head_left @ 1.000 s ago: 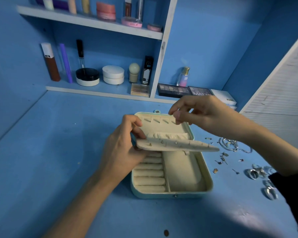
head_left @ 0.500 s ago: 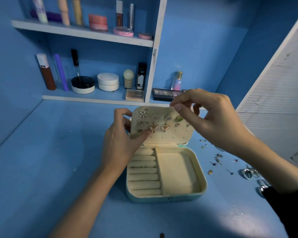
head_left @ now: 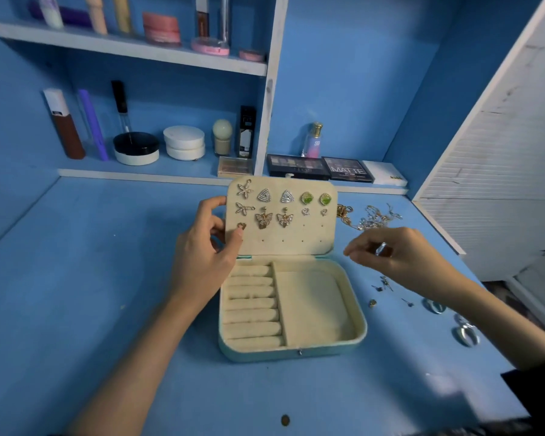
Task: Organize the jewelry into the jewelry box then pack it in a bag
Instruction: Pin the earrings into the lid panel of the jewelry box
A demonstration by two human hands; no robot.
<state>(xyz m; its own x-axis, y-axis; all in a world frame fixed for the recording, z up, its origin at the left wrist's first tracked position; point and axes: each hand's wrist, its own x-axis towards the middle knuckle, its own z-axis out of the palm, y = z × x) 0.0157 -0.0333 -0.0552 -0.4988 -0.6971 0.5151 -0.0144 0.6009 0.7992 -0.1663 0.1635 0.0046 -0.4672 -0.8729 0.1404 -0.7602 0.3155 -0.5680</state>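
Left hand [head_left: 202,256] pinches the earring panel [head_left: 283,247] (thumb in front).

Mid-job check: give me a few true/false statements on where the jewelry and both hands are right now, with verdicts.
The left hand grips the earring panel by its left edge. True.
The ring rolls hold rings. False: they are bare; the rings lie on the table, right of the jewelry box.
Two green earrings sit in the panel's top row. True.
The necklaces lie in the large compartment. False: it is bare; they lie on the table beyond the right hand.
The right hand touches the panel. False: it is apart, to the right of it.
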